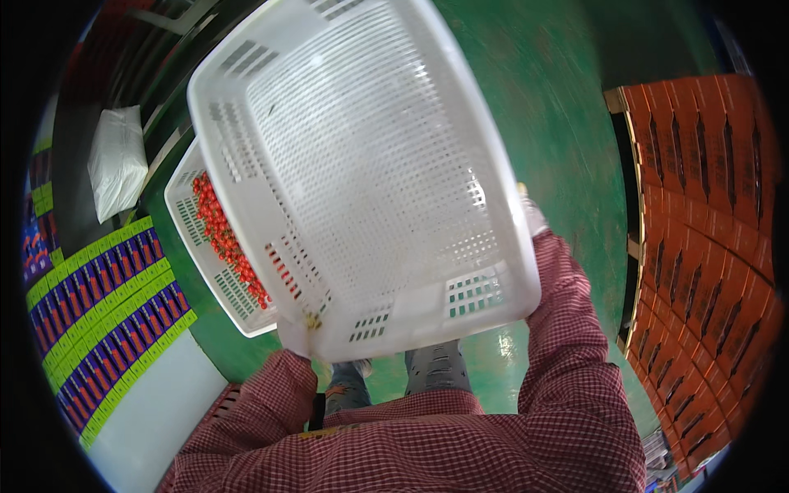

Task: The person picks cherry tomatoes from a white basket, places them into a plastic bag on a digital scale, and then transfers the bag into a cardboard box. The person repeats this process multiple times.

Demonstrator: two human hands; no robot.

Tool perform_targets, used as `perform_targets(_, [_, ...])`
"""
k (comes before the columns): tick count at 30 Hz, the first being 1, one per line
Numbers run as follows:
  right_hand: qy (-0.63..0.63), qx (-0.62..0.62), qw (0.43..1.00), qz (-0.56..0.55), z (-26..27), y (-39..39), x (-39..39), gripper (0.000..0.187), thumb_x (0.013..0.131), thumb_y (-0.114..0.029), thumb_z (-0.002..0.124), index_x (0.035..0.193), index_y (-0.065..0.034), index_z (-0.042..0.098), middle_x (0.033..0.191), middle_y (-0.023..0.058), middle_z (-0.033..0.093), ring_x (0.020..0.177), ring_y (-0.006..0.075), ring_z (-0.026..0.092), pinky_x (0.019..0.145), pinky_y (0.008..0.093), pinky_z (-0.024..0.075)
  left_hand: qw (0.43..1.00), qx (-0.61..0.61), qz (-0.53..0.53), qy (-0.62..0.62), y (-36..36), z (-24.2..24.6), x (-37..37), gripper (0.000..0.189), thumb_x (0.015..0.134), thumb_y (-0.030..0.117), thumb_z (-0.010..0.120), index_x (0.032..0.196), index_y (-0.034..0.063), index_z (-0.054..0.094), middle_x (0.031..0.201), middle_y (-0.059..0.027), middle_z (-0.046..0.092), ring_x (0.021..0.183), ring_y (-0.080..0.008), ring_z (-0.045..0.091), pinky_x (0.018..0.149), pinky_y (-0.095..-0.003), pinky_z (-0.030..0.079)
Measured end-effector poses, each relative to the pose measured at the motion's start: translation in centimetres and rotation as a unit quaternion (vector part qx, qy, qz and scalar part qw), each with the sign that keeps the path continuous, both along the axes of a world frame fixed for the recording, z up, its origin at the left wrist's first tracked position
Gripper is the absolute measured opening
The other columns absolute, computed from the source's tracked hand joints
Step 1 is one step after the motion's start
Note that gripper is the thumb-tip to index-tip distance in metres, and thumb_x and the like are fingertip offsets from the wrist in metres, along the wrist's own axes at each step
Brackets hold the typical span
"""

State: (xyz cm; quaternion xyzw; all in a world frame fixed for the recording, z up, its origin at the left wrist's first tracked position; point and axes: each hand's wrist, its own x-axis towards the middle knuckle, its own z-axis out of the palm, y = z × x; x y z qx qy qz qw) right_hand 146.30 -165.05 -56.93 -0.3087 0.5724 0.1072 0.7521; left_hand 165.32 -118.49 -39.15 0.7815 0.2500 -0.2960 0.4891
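Note:
A large white plastic basket (370,154) with slotted walls fills the middle of the view, tilted and bare inside apart from small scraps. My left hand (294,336), in a white glove, grips its near left corner. On the right rim is my gloved right hand (531,212), its fingers mostly hidden behind the wall. Partly covered by this basket, a second white basket (246,323) stands lower at the left. Small red fruits (225,240), like cherry tomatoes, lie in it.
Stacked orange cartons (696,246) rise at the right on a wooden pallet (635,246). At the left are rows of purple and lime-green boxes (105,308) by a pale tabletop (160,388). A white wrapped bundle (117,160) lies beyond them. The floor (555,117) is green.

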Motion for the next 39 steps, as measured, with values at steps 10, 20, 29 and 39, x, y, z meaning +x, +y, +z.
perform_targets(10, [-0.047, -0.043, 0.992, 0.107, 6.3, -5.6, -4.3, 0.053, 0.100, -0.053, 0.040, 0.117, -0.0094, 0.065, 0.106, 0.0107, 0.069, 0.102, 0.0211, 0.063, 0.087, 0.0347, 0.0521, 0.983, 0.081, -0.164, 0.008, -10.7, -1.3, -2.7, 0.035, 0.076, 0.008, 0.067, 0.108, -0.0051, 0.063, 0.097, -0.0157, 0.070, 0.087, -0.0245, 0.067, 0.081, -0.0363, 0.052])
perform_targets(20, [-0.081, -0.068, 0.994, 0.037, -1.3, 1.5, 4.6, 0.052, 0.101, -0.052, 0.039, 0.123, -0.0105, 0.062, 0.110, 0.0108, 0.068, 0.103, 0.0200, 0.061, 0.087, 0.0337, 0.0518, 0.998, -0.006, 0.029, -0.059, 0.6, -0.1, -3.3, 0.038, 0.075, -0.001, 0.060, 0.113, -0.0046, 0.062, 0.101, -0.0136, 0.070, 0.091, -0.0235, 0.067, 0.079, -0.0329, 0.054])
perform_targets(29, [-0.050, 0.025, 0.997, 0.059, -1.9, 7.6, 3.6, 0.072, 0.097, -0.064, 0.035, 0.146, -0.0116, 0.042, 0.138, 0.0115, 0.053, 0.122, 0.0199, 0.051, 0.105, 0.0308, 0.0389, 0.985, 0.076, -0.004, -0.152, 4.1, 1.5, 3.4, 0.066, 0.085, -0.005, 0.052, 0.145, -0.0002, 0.027, 0.120, -0.0188, 0.059, 0.103, -0.0261, 0.062, 0.087, -0.0339, 0.052])
perform_targets(39, [-0.294, -0.040, 0.949, 0.103, 11.8, 4.2, 2.9, 0.086, 0.093, -0.061, 0.045, 0.156, -0.0151, 0.008, 0.161, 0.0130, 0.013, 0.149, 0.0259, 0.013, 0.119, 0.0365, 0.0152, 0.968, 0.129, -0.190, -0.099, 4.4, 1.9, 2.3, 0.072, 0.082, -0.011, 0.043, 0.149, 0.0019, 0.019, 0.126, -0.0201, 0.055, 0.108, -0.0298, 0.061, 0.089, -0.0357, 0.053])
